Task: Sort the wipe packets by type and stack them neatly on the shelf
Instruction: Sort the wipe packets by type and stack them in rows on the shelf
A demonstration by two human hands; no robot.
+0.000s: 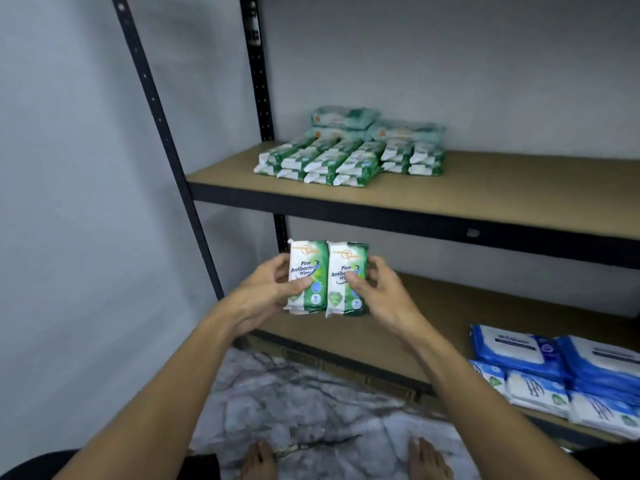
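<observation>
Two green and white pine antibacterial wipe packets stand side by side in front of me, below the upper shelf board [485, 188]. My left hand [270, 289] grips the left packet [308, 271], thumb across its front. My right hand [377, 292] grips the right packet [346, 275] the same way. On the upper shelf lie rows of the same green packets [329, 164], stacked two high. Behind them sit pale teal packets [367, 126] in a low pile.
Blue and white wipe packets [554, 368] lie stacked at the right end of the lower shelf [415, 323]. Black slotted uprights [166, 140] frame the shelf's left side. A grey wall is on the left. My bare feet stand on a marbled floor [294, 403].
</observation>
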